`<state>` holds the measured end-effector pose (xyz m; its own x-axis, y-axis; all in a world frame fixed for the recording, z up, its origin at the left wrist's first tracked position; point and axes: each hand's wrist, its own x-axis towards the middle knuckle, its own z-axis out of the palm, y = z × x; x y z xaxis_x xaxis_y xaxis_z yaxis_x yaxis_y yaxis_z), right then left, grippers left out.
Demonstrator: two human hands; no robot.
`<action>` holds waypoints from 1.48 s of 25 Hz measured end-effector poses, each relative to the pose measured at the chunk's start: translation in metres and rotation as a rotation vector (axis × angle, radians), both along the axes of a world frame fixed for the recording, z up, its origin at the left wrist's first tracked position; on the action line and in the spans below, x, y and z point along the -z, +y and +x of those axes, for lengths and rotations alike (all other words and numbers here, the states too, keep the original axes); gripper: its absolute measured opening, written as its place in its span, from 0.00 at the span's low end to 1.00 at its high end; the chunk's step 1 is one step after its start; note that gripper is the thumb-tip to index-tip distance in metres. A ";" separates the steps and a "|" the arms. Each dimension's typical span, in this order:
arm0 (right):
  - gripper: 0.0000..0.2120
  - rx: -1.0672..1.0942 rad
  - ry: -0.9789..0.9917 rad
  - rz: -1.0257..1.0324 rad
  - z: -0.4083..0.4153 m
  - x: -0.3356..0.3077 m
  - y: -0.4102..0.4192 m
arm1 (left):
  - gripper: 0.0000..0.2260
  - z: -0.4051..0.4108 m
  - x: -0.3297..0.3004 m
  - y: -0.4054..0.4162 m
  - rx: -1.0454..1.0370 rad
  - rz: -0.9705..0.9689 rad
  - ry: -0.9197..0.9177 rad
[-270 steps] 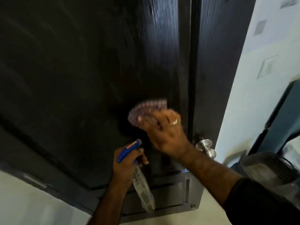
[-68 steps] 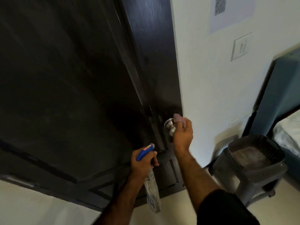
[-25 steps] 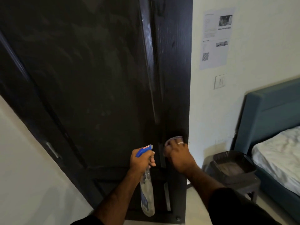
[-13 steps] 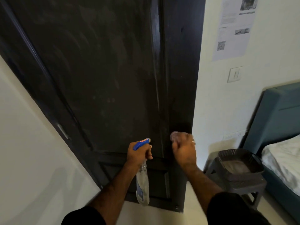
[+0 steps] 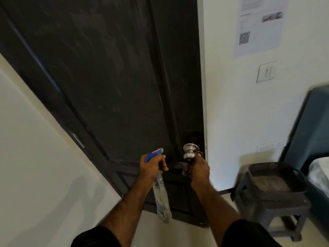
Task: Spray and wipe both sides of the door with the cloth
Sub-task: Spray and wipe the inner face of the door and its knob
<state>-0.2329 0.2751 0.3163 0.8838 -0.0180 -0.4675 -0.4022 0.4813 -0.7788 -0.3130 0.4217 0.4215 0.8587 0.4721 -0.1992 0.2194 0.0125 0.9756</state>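
The dark door fills the upper left of the frame, its matt, stiff face streaked. Low centre, the left hand grips a clear, light plastic spray bottle at its blue trigger. The right hand holds the soft, limp cloth bunched just below the smooth, probably slippery metal knob.

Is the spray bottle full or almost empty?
Cannot tell: the clear spray bottle hanging from the left hand shows no distinct liquid line.
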 end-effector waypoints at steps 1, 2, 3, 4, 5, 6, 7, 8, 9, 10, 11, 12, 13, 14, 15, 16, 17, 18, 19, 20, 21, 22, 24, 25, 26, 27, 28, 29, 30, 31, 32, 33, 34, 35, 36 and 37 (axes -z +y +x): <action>0.17 -0.087 0.019 -0.026 0.006 0.004 -0.012 | 0.07 0.001 0.001 0.000 0.002 0.003 -0.007; 0.19 -0.152 0.000 -0.070 0.011 0.008 -0.022 | 0.07 0.004 0.002 0.001 0.002 0.002 -0.014; 0.24 -0.203 -0.013 -0.110 0.015 0.011 -0.031 | 0.06 0.007 0.005 0.002 0.000 0.002 -0.015; 0.30 -0.249 -0.014 -0.098 0.018 0.014 -0.036 | 0.06 0.010 0.008 0.002 0.000 0.001 -0.005; 0.36 -0.269 -0.001 -0.076 0.020 0.017 -0.040 | 0.05 0.015 0.011 0.002 0.004 -0.004 0.007; 0.37 -0.269 0.021 -0.063 0.020 0.015 -0.042 | 0.05 0.020 0.013 0.000 0.015 -0.013 0.012; 0.33 -0.250 0.044 -0.074 0.016 0.015 -0.044 | 0.06 0.024 0.013 -0.003 0.027 -0.015 0.008; 0.27 -0.215 0.074 -0.085 0.012 0.015 -0.044 | 0.07 0.031 0.012 -0.005 0.048 -0.010 0.002; 0.21 -0.203 0.091 -0.098 0.004 0.019 -0.043 | 0.07 0.038 0.013 -0.006 0.074 -0.005 -0.010; 0.16 -0.224 0.089 -0.083 -0.006 0.023 -0.041 | 0.07 0.045 0.014 -0.006 0.097 -0.005 -0.033; 0.12 -0.259 0.066 -0.064 -0.018 0.025 -0.039 | 0.07 0.050 0.016 -0.005 0.126 -0.007 -0.056; 0.10 -0.283 0.033 -0.045 -0.030 0.027 -0.036 | 0.07 0.054 0.019 -0.003 0.160 0.003 -0.066; 0.12 -0.284 0.014 0.004 -0.040 0.027 -0.030 | 0.07 0.059 0.025 0.003 0.202 0.016 -0.070; 0.14 -0.272 0.002 0.066 -0.046 0.023 -0.025 | 0.07 0.063 0.030 0.010 0.242 0.029 -0.079; 0.17 -0.255 -0.002 0.120 -0.050 0.016 -0.018 | 0.08 0.067 0.036 0.018 0.275 0.033 -0.085; 0.20 -0.229 -0.004 0.136 -0.051 0.010 -0.013 | 0.09 0.070 0.040 0.025 0.303 0.039 -0.091; 0.24 -0.193 0.005 0.124 -0.048 0.007 -0.006 | 0.09 0.074 0.045 0.033 0.336 0.051 -0.094; 0.27 -0.144 0.023 0.109 -0.043 0.006 0.003 | 0.10 0.078 0.049 0.040 0.375 0.062 -0.093; 0.29 -0.091 0.044 0.094 -0.038 0.006 0.011 | 0.10 0.081 0.052 0.045 0.409 0.069 -0.098; 0.30 -0.053 0.065 0.085 -0.036 0.008 0.017 | 0.10 0.084 0.053 0.048 0.436 0.068 -0.108; 0.29 -0.016 0.084 0.084 -0.034 0.007 0.022 | 0.10 0.087 0.053 0.051 0.457 0.066 -0.119; 0.28 0.023 0.094 0.100 -0.032 0.007 0.028 | 0.10 0.091 0.054 0.054 0.475 0.063 -0.123; 0.27 0.093 0.098 0.150 -0.025 0.001 0.036 | 0.09 0.101 0.056 0.060 0.500 0.060 -0.103; 0.29 0.120 0.091 0.167 -0.019 -0.002 0.038 | 0.08 0.106 0.056 0.061 0.503 0.051 -0.088; 0.31 0.139 0.083 0.187 -0.013 -0.005 0.039 | 0.08 0.110 0.057 0.061 0.498 0.040 -0.077; 0.31 0.156 0.084 0.201 -0.005 -0.007 0.040 | 0.07 0.115 0.058 0.063 0.496 0.029 -0.074; 0.30 0.172 0.093 0.209 0.004 -0.008 0.042 | 0.07 0.119 0.058 0.064 0.498 0.029 -0.078; 0.28 0.184 0.098 0.210 0.014 -0.010 0.043 | 0.07 0.125 0.059 0.065 0.500 0.037 -0.083; 0.28 0.191 0.097 0.205 0.024 -0.010 0.044 | 0.07 0.131 0.059 0.066 0.501 0.049 -0.090; 0.30 0.187 0.089 0.197 0.034 -0.009 0.044 | 0.07 0.138 0.059 0.066 0.498 0.056 -0.094; 0.32 0.168 0.084 0.184 0.045 -0.009 0.043 | 0.07 0.145 0.058 0.066 0.490 0.066 -0.095; 0.33 0.148 0.090 0.165 0.056 -0.008 0.041 | 0.07 0.152 0.058 0.066 0.480 0.073 -0.093; 0.33 0.127 0.094 0.154 0.067 -0.006 0.039 | 0.07 0.158 0.057 0.066 0.473 0.077 -0.091; 0.32 0.105 0.096 0.153 0.079 -0.005 0.037 | 0.07 0.166 0.057 0.066 0.467 0.076 -0.093; 0.30 0.088 0.095 0.159 0.089 -0.005 0.035 | 0.07 0.173 0.057 0.067 0.465 0.074 -0.098; 0.28 0.079 0.096 0.176 0.100 -0.005 0.034 | 0.07 0.180 0.058 0.068 0.460 0.073 -0.105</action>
<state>-0.1332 0.3089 0.3211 0.8343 0.0036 -0.5514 -0.4258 0.6395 -0.6401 -0.1330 0.4894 0.3636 0.9956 0.0478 -0.0809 0.0866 -0.1323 0.9874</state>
